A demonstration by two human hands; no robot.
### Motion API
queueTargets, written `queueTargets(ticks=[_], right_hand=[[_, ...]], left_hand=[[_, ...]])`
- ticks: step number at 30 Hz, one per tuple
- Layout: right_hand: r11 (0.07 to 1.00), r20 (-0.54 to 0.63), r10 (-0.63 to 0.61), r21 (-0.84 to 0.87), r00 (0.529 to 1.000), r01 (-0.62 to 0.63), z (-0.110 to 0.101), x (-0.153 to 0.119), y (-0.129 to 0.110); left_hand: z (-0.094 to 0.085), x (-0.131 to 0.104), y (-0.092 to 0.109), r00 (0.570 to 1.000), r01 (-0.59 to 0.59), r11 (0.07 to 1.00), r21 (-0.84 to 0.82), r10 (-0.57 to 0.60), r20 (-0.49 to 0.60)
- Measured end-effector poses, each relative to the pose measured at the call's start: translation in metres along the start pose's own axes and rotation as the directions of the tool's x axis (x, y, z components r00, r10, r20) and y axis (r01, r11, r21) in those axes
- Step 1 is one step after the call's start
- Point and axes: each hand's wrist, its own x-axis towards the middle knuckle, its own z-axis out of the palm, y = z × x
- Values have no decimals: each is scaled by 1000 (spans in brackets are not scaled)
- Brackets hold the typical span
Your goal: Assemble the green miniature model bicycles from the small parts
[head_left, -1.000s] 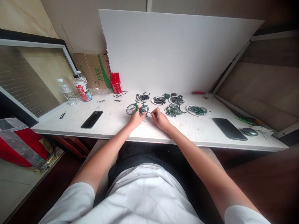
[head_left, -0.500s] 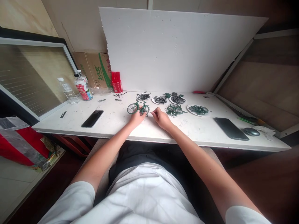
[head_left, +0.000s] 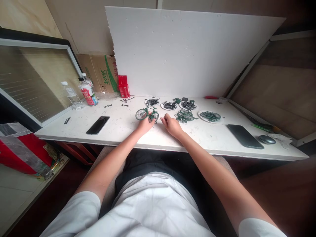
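Standing at the left end of the tabletop (head_left: 120, 129) are bottles, a clear one (head_left: 72, 97) leaning beside one with a red-and-white label (head_left: 88, 93). A small dark part (head_left: 67, 120) lies nearer the edge, and to its right a black phone (head_left: 98, 125). Behind stand a carton (head_left: 102, 74) and a red box (head_left: 123, 86), with thin dark parts (head_left: 125, 105) in front.

Near the middle is the green bike (head_left: 148, 111), upright in the left hand (head_left: 145, 124) – this hand grasps it low, around its right-hand end, the left wheel sticking out past the fingers. Just beside it, apart from the bike, is the right hand (head_left: 171, 124), thumb and fingers drawn together; whether they pinch anything is too small to tell.

Behind the hands sit three plates (head_left: 162, 107) of dark parts. Right of the right hand lies a loose green heap (head_left: 184, 116), then a plate (head_left: 212, 122) of green parts – and, farther right, a dark slab (head_left: 245, 136), a mouse (head_left: 267, 139) and a crumpled tissue (head_left: 281, 139).
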Motion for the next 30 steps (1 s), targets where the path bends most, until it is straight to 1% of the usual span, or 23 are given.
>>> queueTargets(ticks=[4,9,13,17,20,24,26,30], right_hand=[[1000,5,20,-18,1000,-20,-1,0,-1],[999,-3,34,-2,999,-34,0,1,1],[994,-3,44,101,999,-43,0,1,3],[979,29,74,186,997,-78,0,0,3],[973,41,8,229,999,-17,2,-1,4],[956,-2,-106,273,994,102,5,-1,7],[957,-5,-113,268,994,110,5,-1,7],[971,-1,-82,227,997,80,4,0,7]], left_hand=[[-1,0,1,1000,-2,1000,15,2,18],[0,0,0,1000,-8,1000,24,7,21],[0,-1,2,1000,-8,999,34,8,16],[-1,-2,6,1000,16,999,50,-16,10],[-2,-2,7,1000,30,998,53,-31,5],[-2,-1,6,1000,21,999,33,-20,-19],[-2,0,6,1000,9,1000,15,-9,-23],[-1,0,3,1000,3,1000,-15,-3,-17]])
